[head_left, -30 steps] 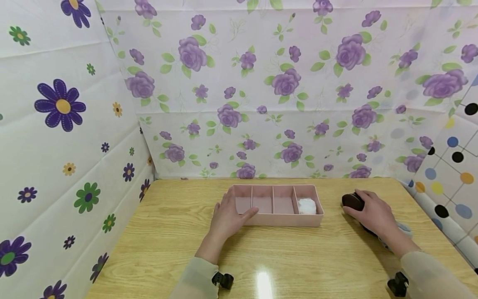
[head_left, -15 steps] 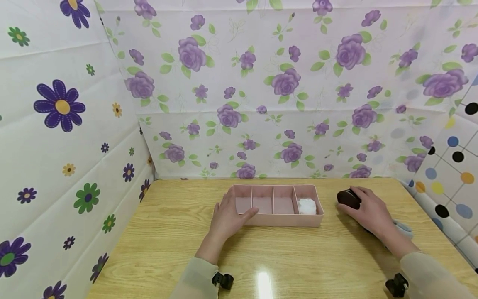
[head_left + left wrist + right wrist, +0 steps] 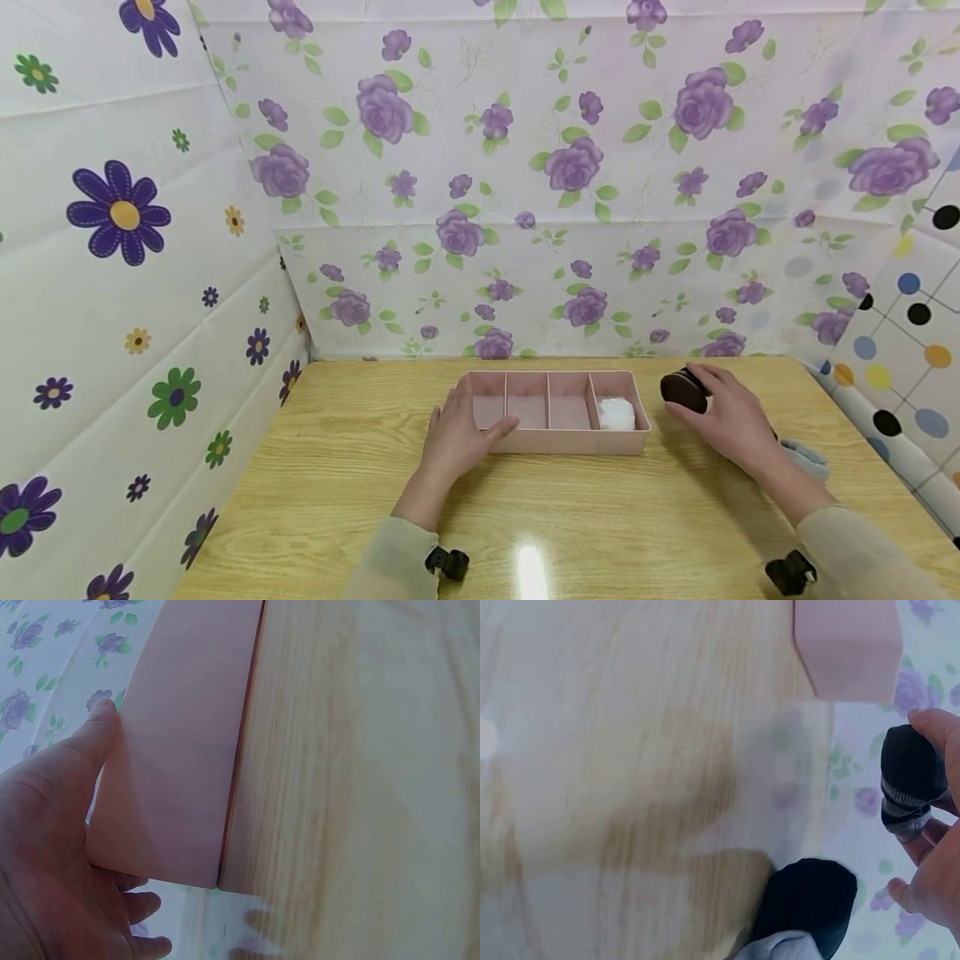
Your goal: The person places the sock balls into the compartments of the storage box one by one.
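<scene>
A long pink box (image 3: 567, 442) with several compartments stands at the back middle of the table. My left hand (image 3: 459, 433) grips its left end; in the left wrist view the thumb lies at the rim and the fingers curl past the end. A white bundle of cloth (image 3: 617, 414) sits in the rightmost compartment. To the right of the box, my right hand (image 3: 738, 421) pinches a rolled dark sock (image 3: 682, 392) between thumb and fingers. In the right wrist view this sock shows a pale striped band.
Behind my right wrist lies a light grey-blue cloth piece (image 3: 806, 458). The right wrist view has a black cloth piece (image 3: 810, 896) beside grey cloth (image 3: 784, 949) on the wooden table (image 3: 592, 517). Flowered sheeting (image 3: 480, 275) walls the back, and patterned sheeting hangs at both sides.
My right hand has moved left with the dark sock, closer to the box's right end. More of the grey-blue cloth shows behind the wrist. The left hand and the box have stayed put.
</scene>
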`<state>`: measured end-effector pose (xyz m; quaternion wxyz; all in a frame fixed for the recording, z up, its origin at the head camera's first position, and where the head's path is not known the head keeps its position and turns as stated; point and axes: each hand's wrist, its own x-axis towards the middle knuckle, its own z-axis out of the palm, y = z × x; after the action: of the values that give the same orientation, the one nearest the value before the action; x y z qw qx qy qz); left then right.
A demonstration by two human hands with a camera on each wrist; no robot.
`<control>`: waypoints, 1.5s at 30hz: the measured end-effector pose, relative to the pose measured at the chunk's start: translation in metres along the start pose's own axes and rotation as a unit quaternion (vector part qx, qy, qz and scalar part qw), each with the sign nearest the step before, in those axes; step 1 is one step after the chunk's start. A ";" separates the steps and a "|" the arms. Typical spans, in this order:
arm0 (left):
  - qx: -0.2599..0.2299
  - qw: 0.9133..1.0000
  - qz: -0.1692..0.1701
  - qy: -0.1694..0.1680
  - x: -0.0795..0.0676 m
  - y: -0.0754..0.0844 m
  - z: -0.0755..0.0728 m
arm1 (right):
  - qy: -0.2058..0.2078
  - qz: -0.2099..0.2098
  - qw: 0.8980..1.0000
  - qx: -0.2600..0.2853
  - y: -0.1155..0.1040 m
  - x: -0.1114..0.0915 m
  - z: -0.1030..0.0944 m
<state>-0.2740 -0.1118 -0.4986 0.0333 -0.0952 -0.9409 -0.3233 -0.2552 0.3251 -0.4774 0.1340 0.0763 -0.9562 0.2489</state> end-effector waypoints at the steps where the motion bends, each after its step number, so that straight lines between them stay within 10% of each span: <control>1: -0.001 1.000 0.000 0.000 0.000 0.000 0.000 | 0.003 -0.004 1.000 0.003 -0.003 0.000 0.000; 45: -0.002 1.000 -0.005 -0.003 -0.001 0.001 0.000 | -0.007 -0.091 0.992 0.082 -0.079 0.011 0.031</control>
<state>-0.2729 -0.1112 -0.4978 0.0285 -0.0913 -0.9408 -0.3253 -0.2559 0.2403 -0.4642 0.1426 0.1756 -0.9226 0.3126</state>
